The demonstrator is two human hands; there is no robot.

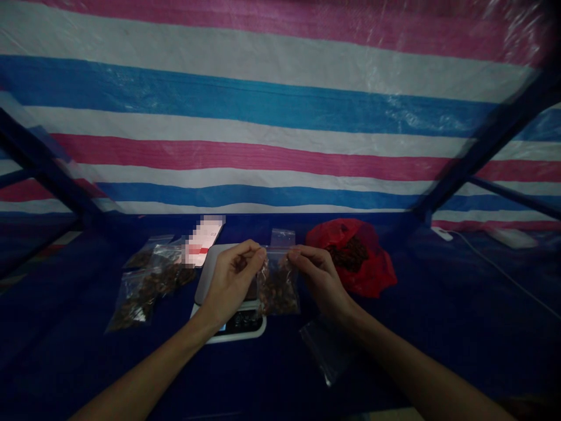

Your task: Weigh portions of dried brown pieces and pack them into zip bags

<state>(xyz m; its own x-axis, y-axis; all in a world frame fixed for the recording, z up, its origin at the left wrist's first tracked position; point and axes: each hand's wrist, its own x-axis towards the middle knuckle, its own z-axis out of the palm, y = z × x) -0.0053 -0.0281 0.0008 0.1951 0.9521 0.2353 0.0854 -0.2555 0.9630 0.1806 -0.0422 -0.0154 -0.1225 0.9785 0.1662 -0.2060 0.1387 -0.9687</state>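
Note:
A clear zip-lock bag (pixel 279 289), partly filled with small brown dried pieces, hangs upright between my two hands. My left hand (pixel 239 272) pinches its top left corner, above a digital kitchen scale (pixel 256 334) that the hand partly covers. At the bag's top right corner, my right hand (pixel 322 278) pinches the edge between thumb and fingers. Just right of that hand lies an open red plastic bag (pixel 379 269) holding more dark brown pieces. A flat clear zip-lock bag (pixel 326 351) rests on the blue surface below my right hand.
Several filled zip-lock bags (pixel 140 295) lie in a pile at the left. Behind the scale is a phone (pixel 208 234) with a lit screen. Another clear bag (pixel 283 237) lies behind my hands. A white cable (pixel 495 269) runs along the right, and striped sheeting (pixel 280 158) hangs behind.

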